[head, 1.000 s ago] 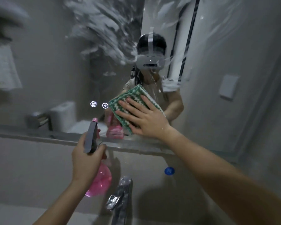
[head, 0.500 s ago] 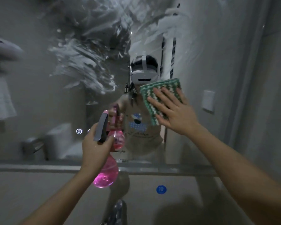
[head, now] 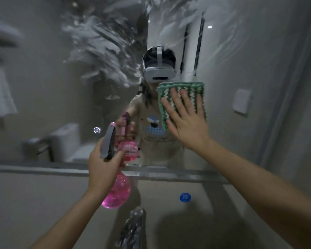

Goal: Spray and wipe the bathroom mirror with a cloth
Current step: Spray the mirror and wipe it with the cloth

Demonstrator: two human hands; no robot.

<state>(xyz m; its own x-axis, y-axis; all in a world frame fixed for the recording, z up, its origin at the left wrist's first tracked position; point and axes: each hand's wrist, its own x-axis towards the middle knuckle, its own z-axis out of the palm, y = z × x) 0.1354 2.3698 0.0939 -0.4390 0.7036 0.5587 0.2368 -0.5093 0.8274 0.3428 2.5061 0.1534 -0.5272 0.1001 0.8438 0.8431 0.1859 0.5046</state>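
Two hands at work, both low and central in front of the glass. Nearest, left hand (head: pixel 104 169) curled round the neck of a pink spray bottle (head: pixel 117 191), grey trigger head (head: pixel 108 142) poking up above the knuckles, round translucent belly hanging below the fist. Probably light, being plastic and only part full by the look of it; likely slick if wet, so best held at the narrow neck as now, with a finger free for the trigger. Held just short of the mirror (head: pixel 43 87), level with its bottom edge, nozzle toward the glass.

Further in and higher, right hand (head: pixel 187 119) flat, fingers (head: pixel 176 99) spread and straight, pressing a green-and-white knitted cloth (head: pixel 183 87) against the mirror. Soft, floppy, no stiffness of its own, liable to bunch or slip down once pressure eases; best driven with the whole palm rather than pinched at a corner. Top edge and left side of the cloth showing beyond the hand, the rest hidden beneath the palm. Well right of the bottle and above it, the two hands apart.

Farthest, the glass itself: hard, smooth, fragile only to a knock, so firm even pressure seems safe. Broad white foam smears (head: pixel 100 51) up and left of the cloth, not yet wiped, well out of reach of the cloth's present spot. Judged part-done: sprayed, wiping under way.
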